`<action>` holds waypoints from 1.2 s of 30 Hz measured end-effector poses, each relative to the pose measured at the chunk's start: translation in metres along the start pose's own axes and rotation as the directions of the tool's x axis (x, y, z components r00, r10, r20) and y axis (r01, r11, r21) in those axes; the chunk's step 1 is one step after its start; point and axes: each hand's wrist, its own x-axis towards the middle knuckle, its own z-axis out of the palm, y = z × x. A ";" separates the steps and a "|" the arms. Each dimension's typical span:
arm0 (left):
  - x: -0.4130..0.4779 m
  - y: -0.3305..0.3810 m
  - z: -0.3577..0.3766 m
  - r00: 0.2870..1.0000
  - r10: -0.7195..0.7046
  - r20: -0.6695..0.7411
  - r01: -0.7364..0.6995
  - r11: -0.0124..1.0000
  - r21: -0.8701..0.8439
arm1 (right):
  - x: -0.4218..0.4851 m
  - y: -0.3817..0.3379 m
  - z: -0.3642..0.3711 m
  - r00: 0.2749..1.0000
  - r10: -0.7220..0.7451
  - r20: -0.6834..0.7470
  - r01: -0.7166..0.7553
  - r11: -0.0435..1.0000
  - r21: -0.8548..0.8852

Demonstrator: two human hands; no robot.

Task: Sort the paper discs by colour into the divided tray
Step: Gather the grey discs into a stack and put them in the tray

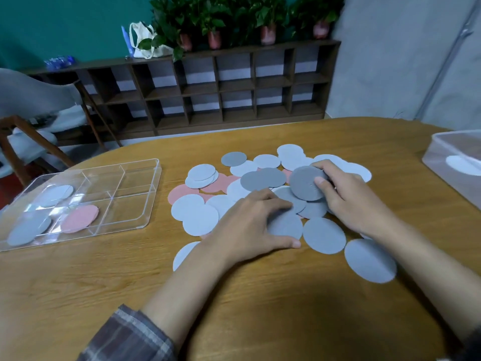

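Right now I see my right hand (348,196) at centre right of the frame, its fingers (324,185) clamped on a dark grey disc (305,182) held tilted just above the pile of paper discs (263,190). My left hand (247,227) lies flat on the pile at centre, fingers spread apart and pressing on grey discs, gripping nothing. Pale, grey and pink discs overlap all around both hands, crowding the space between them. At the left of the frame the clear divided tray (145,204) holds a pink disc (80,218) in one compartment and pale discs in two others. A clear lidded box (442,149) sits at the right edge. The wooden surface (260,308) is oval; behind it stand a dark cubby shelf (221,87) with potted plants (213,24), a chair (31,100) at upper left and a teal wall (65,22).
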 end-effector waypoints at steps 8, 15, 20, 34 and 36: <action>0.001 -0.010 0.004 0.985 -0.065 -0.161 0.025 0.970 -0.241 | -0.004 0.003 0.007 1.000 0.002 -0.027 0.000 0.998 0.066; 0.003 -0.004 0.000 0.932 -0.242 -0.271 0.073 0.856 -0.512 | -0.006 0.004 0.012 0.992 -0.042 0.119 0.031 0.995 0.091; 0.005 0.000 0.010 0.893 -0.315 -0.322 0.077 0.811 -0.580 | -0.011 -0.004 0.010 0.989 -0.074 0.131 0.052 0.986 0.161; 0.002 0.004 0.017 0.857 -0.143 -0.495 -0.002 0.960 -0.280 | -0.011 -0.005 0.011 0.976 -0.112 0.189 0.115 0.993 -0.003; 0.001 0.010 0.019 0.867 -0.103 -0.487 -0.005 0.976 -0.216 | -0.009 -0.001 0.002 0.985 -0.108 0.132 0.105 0.994 0.034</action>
